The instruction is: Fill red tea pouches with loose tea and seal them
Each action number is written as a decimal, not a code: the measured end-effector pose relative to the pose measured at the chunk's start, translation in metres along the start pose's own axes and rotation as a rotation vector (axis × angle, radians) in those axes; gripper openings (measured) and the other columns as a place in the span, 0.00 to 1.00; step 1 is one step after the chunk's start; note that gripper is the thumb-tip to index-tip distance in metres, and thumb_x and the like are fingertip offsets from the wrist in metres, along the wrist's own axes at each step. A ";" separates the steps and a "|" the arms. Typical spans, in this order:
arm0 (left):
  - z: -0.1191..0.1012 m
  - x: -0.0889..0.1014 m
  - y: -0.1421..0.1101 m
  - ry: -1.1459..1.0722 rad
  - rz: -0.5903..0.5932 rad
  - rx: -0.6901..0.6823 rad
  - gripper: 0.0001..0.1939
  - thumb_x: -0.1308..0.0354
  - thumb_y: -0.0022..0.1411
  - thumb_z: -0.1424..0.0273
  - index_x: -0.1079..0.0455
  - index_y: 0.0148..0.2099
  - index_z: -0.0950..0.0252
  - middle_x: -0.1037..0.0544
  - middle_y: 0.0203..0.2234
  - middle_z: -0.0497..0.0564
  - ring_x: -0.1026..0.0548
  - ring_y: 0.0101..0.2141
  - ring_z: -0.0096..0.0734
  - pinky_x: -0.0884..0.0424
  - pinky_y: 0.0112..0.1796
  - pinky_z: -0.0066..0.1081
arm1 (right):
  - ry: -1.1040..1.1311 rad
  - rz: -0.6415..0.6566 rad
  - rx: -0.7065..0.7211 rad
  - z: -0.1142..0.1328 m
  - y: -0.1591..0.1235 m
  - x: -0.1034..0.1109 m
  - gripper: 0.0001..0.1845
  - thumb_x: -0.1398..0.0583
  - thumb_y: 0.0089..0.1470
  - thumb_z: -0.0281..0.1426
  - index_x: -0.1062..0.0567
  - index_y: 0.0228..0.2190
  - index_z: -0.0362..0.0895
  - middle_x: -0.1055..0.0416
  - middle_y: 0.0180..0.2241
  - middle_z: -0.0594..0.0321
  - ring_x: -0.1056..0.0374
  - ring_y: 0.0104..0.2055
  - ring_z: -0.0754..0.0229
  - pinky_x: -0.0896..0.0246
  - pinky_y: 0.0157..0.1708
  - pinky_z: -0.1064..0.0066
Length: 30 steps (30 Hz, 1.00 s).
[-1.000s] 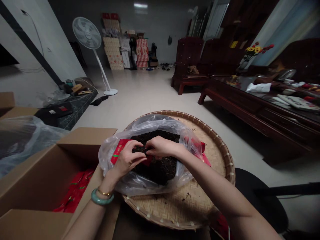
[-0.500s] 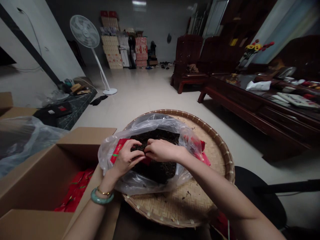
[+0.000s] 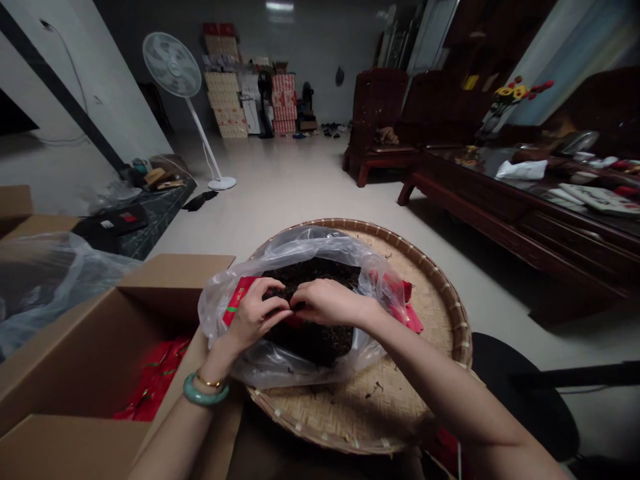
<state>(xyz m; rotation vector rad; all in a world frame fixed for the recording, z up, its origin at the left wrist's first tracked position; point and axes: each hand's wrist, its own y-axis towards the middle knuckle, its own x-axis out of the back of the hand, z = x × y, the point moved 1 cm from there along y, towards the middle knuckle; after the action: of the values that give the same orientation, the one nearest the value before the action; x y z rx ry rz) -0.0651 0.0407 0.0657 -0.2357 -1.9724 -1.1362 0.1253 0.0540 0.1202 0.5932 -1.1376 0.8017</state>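
Observation:
Dark, loose dried leaves that look like tea [image 3: 330,270] fill a clear plastic bag [image 3: 285,377], spread open on a round woven bamboo tray [image 3: 390,393]. Over the leaves my left hand [image 3: 256,312] is curled, with a red packet [image 3: 239,299] marked by a green stripe against its palm side. Some red also shows below the fingertips; whether it belongs to the same packet I cannot tell. My right hand [image 3: 323,303] meets the left fingertips with its fingers pinched. What lies in that pinch is hidden.
Left of the tray stands an open cardboard box [image 3: 100,347] holding several red packets [image 3: 157,377]. More red packets [image 3: 407,303] lie on the tray's right side. A black round base [image 3: 525,393] sits at right; a white fan [image 3: 173,65] and a wooden table [image 3: 500,213] stand farther off.
Both hands keep nearly the same place over the leaves. The right fingers have shifted slightly, and the whole view has moved a little.

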 end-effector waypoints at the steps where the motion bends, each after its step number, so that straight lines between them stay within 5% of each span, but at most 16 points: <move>1: 0.000 0.001 0.001 0.005 0.020 0.002 0.03 0.42 0.59 0.70 0.29 0.33 0.64 0.31 0.41 0.55 0.32 0.43 0.37 0.31 0.42 0.39 | 0.012 0.006 0.003 -0.001 0.000 0.001 0.08 0.42 0.54 0.27 0.23 0.36 0.43 0.25 0.35 0.57 0.29 0.36 0.59 0.42 0.32 0.73; 7: 0.003 0.011 0.008 0.050 0.207 0.004 0.05 0.44 0.61 0.69 0.29 0.38 0.63 0.31 0.45 0.55 0.33 0.46 0.39 0.31 0.45 0.41 | 0.240 -0.054 0.090 -0.020 -0.004 -0.004 0.08 0.42 0.52 0.22 0.23 0.32 0.39 0.25 0.36 0.58 0.30 0.37 0.61 0.40 0.37 0.74; 11: 0.005 0.011 0.006 0.034 0.178 -0.039 0.05 0.46 0.62 0.72 0.28 0.36 0.63 0.28 0.43 0.54 0.31 0.44 0.37 0.31 0.45 0.41 | 0.407 -0.225 -0.219 -0.050 -0.004 -0.022 0.12 0.47 0.58 0.28 0.25 0.40 0.39 0.24 0.34 0.60 0.28 0.34 0.63 0.37 0.34 0.75; 13: 0.006 0.007 0.003 0.025 0.165 -0.072 0.05 0.45 0.61 0.72 0.28 0.36 0.63 0.27 0.42 0.54 0.31 0.43 0.36 0.30 0.44 0.41 | 0.282 -0.164 -0.343 -0.061 -0.003 -0.034 0.14 0.46 0.56 0.27 0.26 0.43 0.40 0.24 0.40 0.57 0.28 0.40 0.61 0.37 0.39 0.74; 16: 0.007 0.003 0.001 0.021 0.141 -0.114 0.04 0.44 0.60 0.73 0.28 0.37 0.63 0.25 0.40 0.53 0.30 0.42 0.36 0.28 0.41 0.40 | 0.145 0.031 -0.325 -0.063 0.003 -0.054 0.18 0.41 0.52 0.29 0.27 0.46 0.42 0.26 0.45 0.55 0.30 0.48 0.57 0.39 0.46 0.72; 20: 0.006 0.002 0.001 0.032 0.112 -0.166 0.05 0.43 0.59 0.75 0.28 0.38 0.63 0.22 0.38 0.52 0.30 0.41 0.35 0.28 0.39 0.37 | 0.085 0.165 -0.328 -0.053 0.014 -0.069 0.22 0.36 0.44 0.32 0.25 0.44 0.43 0.24 0.42 0.52 0.28 0.45 0.52 0.36 0.41 0.69; 25: 0.003 0.004 0.000 0.111 0.044 -0.185 0.06 0.43 0.59 0.74 0.26 0.39 0.61 0.23 0.37 0.54 0.31 0.40 0.35 0.28 0.38 0.37 | 0.017 0.200 -0.424 -0.049 0.027 -0.075 0.17 0.36 0.40 0.31 0.22 0.36 0.39 0.24 0.38 0.47 0.27 0.41 0.47 0.34 0.35 0.65; 30: 0.002 0.001 -0.002 0.131 0.048 -0.224 0.07 0.44 0.60 0.74 0.26 0.40 0.61 0.23 0.33 0.53 0.31 0.36 0.34 0.29 0.36 0.34 | 0.079 0.170 -0.415 -0.055 0.026 -0.076 0.16 0.35 0.38 0.31 0.21 0.34 0.44 0.23 0.34 0.55 0.27 0.38 0.51 0.36 0.33 0.69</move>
<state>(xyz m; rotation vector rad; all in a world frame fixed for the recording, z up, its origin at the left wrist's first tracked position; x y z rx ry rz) -0.0683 0.0408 0.0649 -0.3158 -1.7166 -1.3089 0.1192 0.0923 0.0311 0.1191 -1.2480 0.6985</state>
